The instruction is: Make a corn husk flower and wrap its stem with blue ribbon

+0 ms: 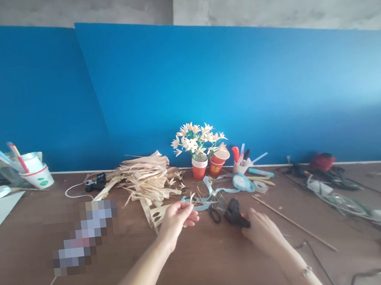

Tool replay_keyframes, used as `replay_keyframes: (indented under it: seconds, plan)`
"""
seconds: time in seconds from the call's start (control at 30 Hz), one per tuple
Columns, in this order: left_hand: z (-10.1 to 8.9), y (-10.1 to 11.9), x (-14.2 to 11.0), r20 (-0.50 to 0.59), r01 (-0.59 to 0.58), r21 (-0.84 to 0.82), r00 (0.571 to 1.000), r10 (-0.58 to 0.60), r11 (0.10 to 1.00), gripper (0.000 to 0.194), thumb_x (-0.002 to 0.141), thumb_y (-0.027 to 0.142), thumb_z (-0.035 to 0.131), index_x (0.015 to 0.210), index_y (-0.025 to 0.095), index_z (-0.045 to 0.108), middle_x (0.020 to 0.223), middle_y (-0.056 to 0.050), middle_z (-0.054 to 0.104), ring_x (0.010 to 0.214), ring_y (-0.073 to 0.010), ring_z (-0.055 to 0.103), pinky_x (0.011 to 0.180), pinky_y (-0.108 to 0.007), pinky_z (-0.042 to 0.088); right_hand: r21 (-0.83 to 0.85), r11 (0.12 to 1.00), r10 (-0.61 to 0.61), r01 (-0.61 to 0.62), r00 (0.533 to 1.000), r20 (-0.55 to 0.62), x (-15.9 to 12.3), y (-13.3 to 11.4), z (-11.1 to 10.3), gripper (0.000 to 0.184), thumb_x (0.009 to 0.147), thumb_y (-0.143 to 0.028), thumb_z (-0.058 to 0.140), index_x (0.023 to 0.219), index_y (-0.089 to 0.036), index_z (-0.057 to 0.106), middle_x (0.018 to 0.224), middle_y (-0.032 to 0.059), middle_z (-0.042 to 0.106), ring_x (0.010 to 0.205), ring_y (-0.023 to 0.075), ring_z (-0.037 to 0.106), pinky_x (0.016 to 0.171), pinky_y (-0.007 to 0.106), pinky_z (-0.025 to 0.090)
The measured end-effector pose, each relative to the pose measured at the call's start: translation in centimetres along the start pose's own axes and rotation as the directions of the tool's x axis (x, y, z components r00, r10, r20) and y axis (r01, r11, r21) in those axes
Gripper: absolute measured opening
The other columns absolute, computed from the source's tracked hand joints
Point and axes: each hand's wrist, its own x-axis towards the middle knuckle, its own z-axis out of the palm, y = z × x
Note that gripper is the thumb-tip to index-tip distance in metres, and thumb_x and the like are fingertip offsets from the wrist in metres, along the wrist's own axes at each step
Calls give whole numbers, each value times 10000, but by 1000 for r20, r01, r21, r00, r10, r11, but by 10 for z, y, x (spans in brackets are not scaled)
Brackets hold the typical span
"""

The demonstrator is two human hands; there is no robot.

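The left hand (178, 217) pinches a small flower (192, 197); right of it, the black tool (235, 214) is by the right hand (262, 228), grip unclear.

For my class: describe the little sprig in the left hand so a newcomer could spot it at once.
Before the blue panel is a brown table; over its middle is the left hand. Pinched at its fingertips, pointing up, is the small pale sprig. Unlike the white flowers bunched behind it, it is single and hand-held.
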Motion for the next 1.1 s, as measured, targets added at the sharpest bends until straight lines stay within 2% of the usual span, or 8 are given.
replay_keyframes:
  seconds: [0.13, 0.23, 0.43, 0.57, 0.67, 0.83, 0.97, 1.1]
  plan:
    - [0, 1, 0, -14, -15, -2, 1000, 15, 1000, 304, 691, 377, 718, 825, 131, 601, 750, -70, 705, 696, -165, 680, 601, -233, 501, 161, 986, -14, 38, 990, -143, 5, 0, 0, 175, 701, -159, 512, 867, -167, 569, 898, 116, 663, 918, 276, 596, 724, 309, 398]
    - [2, 2, 0, -51, -32, -22, 998, 30, 999, 338, 660, 370, 738, 827, 164, 529, 754, -72, 717, 701, -191, 693, 603, -256, 513, 400, 911, -10, 98, 976, -217, 8, -11, -4, 188, 698, -232, 544, 880, -191, 571, 899, 80, 671, 885, 251, 605, 736, 315, 422]
    - [2, -3, 2, -110, -159, -47, 982, 153, 986, 308, 672, 381, 699, 728, 209, 449, 759, -40, 716, 734, -210, 700, 667, -300, 525, 788, 579, -62, 212, 974, -217, 4, -56, -1, 223, 702, -323, 588, 875, -183, 580, 800, 36, 664, 684, 178, 597, 638, 284, 443]
    - [4, -8, 3, -123, -211, 8, 970, 211, 977, 136, 725, 305, 632, 737, 170, 624, 904, -71, 714, 889, -206, 668, 830, -313, 491, 939, 310, -159, 149, 982, -103, -4, -79, 2, 268, 709, -387, 638, 866, -179, 573, 756, 15, 629, 638, 147, 563, 596, 257, 430]
    - [8, -5, -1, -140, -172, 2, 975, 170, 985, 222, 723, 297, 653, 895, 160, 682, 956, -76, 714, 969, -222, 633, 886, -324, 454, 990, 132, -187, 53, 982, -28, -9, -90, -1, 344, 679, -453, 688, 865, -185, 579, 772, 18, 630, 692, 154, 577, 620, 246, 437]
    - [17, 5, -11, 61, -184, -31, 981, 185, 982, 325, 740, 342, 663, 1007, 158, 674, 1041, -88, 696, 1062, -254, 581, 924, -337, 416, 999, -40, -245, 0, 969, -10, -15, -103, -1, 381, 652, -478, 735, 853, -185, 599, 831, 40, 658, 796, 186, 603, 713, 275, 464]
    - [18, 7, -15, 104, -193, -92, 974, 202, 977, 321, 744, 326, 668, 1026, 172, 671, 1084, -83, 681, 1096, -266, 556, 947, -347, 389, 996, -78, -225, 39, 973, -55, -21, -108, 4, 349, 688, -451, 725, 897, -194, 615, 921, 51, 667, 895, 210, 599, 794, 307, 469]
    - [19, 6, -18, 230, -146, -188, 955, 188, 971, 358, 765, 345, 651, 1069, 158, 667, 1115, -97, 666, 1105, -273, 542, 947, -354, 377, 989, -123, -273, 85, 955, -116, -26, -110, 5, 342, 757, -416, 673, 1035, -228, 611, 1082, 61, 661, 1041, 227, 575, 919, 344, 437]
